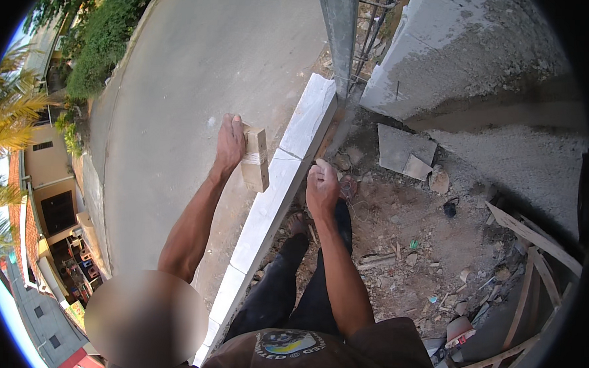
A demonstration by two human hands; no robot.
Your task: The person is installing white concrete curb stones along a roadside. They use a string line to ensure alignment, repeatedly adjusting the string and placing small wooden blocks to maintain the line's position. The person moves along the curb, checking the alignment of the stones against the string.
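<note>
On the street side of a low wall of white blocks [261, 219], my left hand [230, 143] is closed on a short wooden block [255, 159]. Pale string appears wound around the block's middle. The block is held close to the wall's left edge. Across the wall, my right hand [322, 188] is curled shut beside the right edge, near a joint between two blocks. Its fingertips meet around something too small to make out. Thin joint lines cross the wall's top.
A grey upright post [340, 35] stands at the wall's far end, with steel bars [375, 33] beside it. Rubble [409, 258] covers the ground to the right, with flat slabs [404, 149] and timber pieces [532, 237]. A paved road [181, 67] runs along the left.
</note>
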